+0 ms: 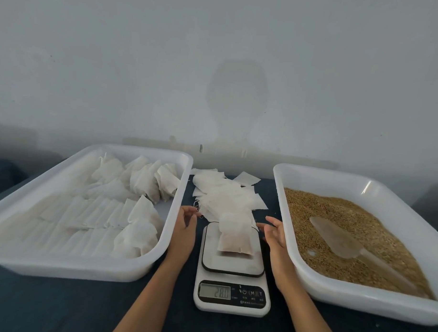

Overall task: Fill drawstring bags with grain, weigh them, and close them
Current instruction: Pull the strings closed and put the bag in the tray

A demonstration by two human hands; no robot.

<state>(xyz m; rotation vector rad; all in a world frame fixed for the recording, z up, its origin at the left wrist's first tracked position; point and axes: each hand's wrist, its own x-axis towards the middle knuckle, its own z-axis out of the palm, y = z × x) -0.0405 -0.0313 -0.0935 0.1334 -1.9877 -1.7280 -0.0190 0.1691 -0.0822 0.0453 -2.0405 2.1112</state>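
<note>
Dark blue cloth is covering the table (59,306) I am looking down on, with a pale grey wall rising behind it. At the centre a white digital kitchen scale (232,280) is sitting, its display (214,291) appearing to read 28.0. A filled drawstring bag (235,234) is lying on the scale's platform, brownish grain showing through its thin white fabric, its neck pointing away from me.

My left hand (184,226) is hovering just left of the platform, fingers loosely curved and spread, holding nothing and not touching the bag. My right hand (275,236) is hovering just right of the platform, palm turned inward, fingers relaxed and apart, likewise gripping nothing.

Beyond the scale, a loose heap of flat empty bags (227,193) is lying on the cloth. On the left, a white plastic tray (85,268) is holding rows of filled bags (136,237), some lying flat, some bunched near its right side. On the right, a second white tray (332,291) is holding wheat-coloured grain (335,209), with a translucent plastic scoop (339,238) resting on top of it, handle pointing toward me.
</note>
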